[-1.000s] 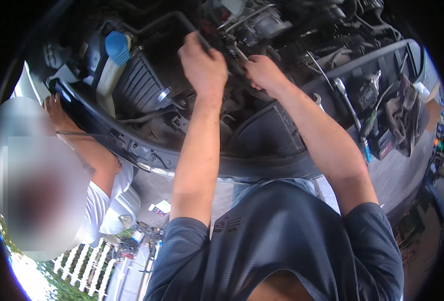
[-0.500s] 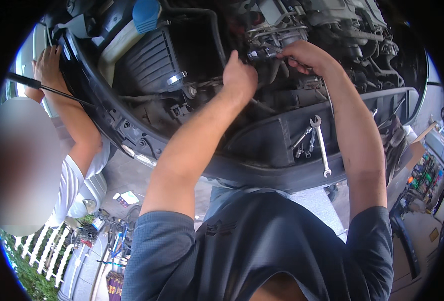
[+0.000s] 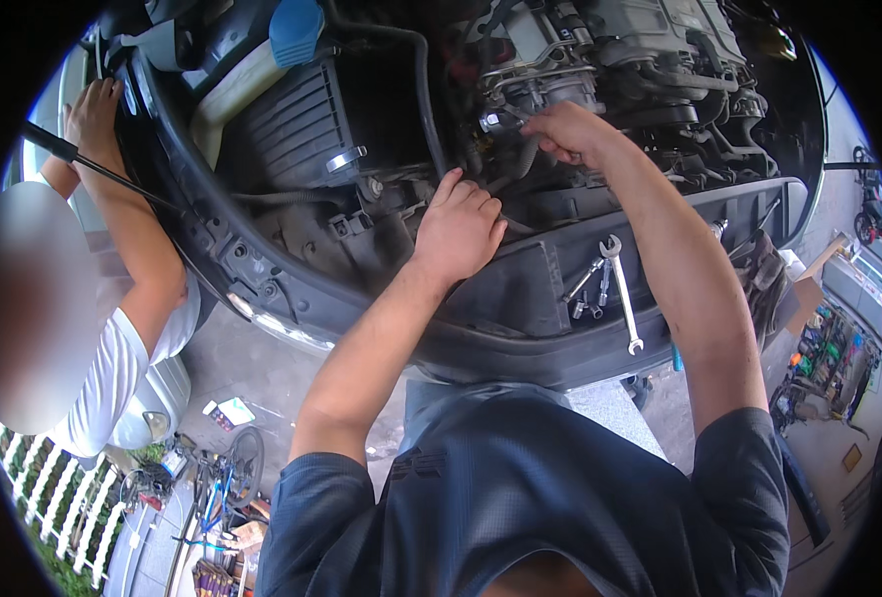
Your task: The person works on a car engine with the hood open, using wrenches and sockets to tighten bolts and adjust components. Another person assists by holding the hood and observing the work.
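My right hand (image 3: pixel 568 134) reaches into the engine bay with its fingers closed round a slim metal wrench-like tool (image 3: pixel 516 113). Most of this tool is hidden by the hand, so its exact kind is unclear. Just left of the fingers a shiny round metal fitting (image 3: pixel 490 121) shows among the engine parts. My left hand (image 3: pixel 458 227) lies palm down on the front edge of the engine bay, fingers outstretched and holding nothing. On the black front panel, between my forearms, lies a combination wrench (image 3: pixel 620 298) beside several small sockets (image 3: pixel 587 304) and a short metal tool (image 3: pixel 583 280).
A co-worker's hand (image 3: pixel 94 111) rests on the car's left side, near a thin support strut (image 3: pixel 112 176). The engine (image 3: pixel 675 60) fills the upper right. A ribbed black box (image 3: pixel 296 129) and a blue cap (image 3: pixel 294 32) stand left. A bicycle (image 3: pixel 224 488) is at lower left.
My left hand has drawn back from beside the right hand to the front edge, its fingers now spread. My right hand has shifted slightly left and down. The view has shifted slightly.
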`<action>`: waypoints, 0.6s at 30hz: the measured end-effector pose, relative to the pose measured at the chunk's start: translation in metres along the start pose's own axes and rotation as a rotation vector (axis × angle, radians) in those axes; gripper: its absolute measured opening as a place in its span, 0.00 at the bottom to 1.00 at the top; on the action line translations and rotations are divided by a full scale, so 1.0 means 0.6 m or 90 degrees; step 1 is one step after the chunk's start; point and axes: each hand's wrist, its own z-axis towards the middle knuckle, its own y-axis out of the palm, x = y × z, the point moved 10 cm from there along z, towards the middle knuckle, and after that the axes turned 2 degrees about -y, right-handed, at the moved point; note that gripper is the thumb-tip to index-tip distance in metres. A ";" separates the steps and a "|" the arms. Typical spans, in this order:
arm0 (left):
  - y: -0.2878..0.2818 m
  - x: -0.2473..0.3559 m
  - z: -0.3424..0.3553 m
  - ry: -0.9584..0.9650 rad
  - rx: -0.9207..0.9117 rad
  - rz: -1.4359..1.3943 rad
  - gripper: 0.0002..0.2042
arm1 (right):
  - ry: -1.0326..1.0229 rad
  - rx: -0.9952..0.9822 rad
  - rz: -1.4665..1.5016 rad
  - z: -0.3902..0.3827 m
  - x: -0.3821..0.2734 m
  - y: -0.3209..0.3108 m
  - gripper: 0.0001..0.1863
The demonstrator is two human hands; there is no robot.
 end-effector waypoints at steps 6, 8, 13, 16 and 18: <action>0.055 -0.019 0.015 -0.017 -0.041 0.055 0.10 | 0.052 0.060 0.138 -0.017 0.016 0.024 0.11; 0.060 -0.018 0.013 -0.019 -0.044 0.085 0.11 | 0.046 0.113 0.167 -0.024 0.011 0.028 0.08; 0.060 -0.014 0.013 -0.009 -0.065 0.129 0.12 | 0.038 0.118 0.193 -0.028 0.009 0.040 0.09; 0.063 -0.016 0.021 -0.020 -0.108 0.127 0.12 | 0.068 0.029 0.173 -0.024 0.010 0.042 0.10; 0.059 -0.019 0.018 -0.026 -0.080 0.093 0.11 | 0.055 -0.044 0.206 -0.020 0.008 0.045 0.12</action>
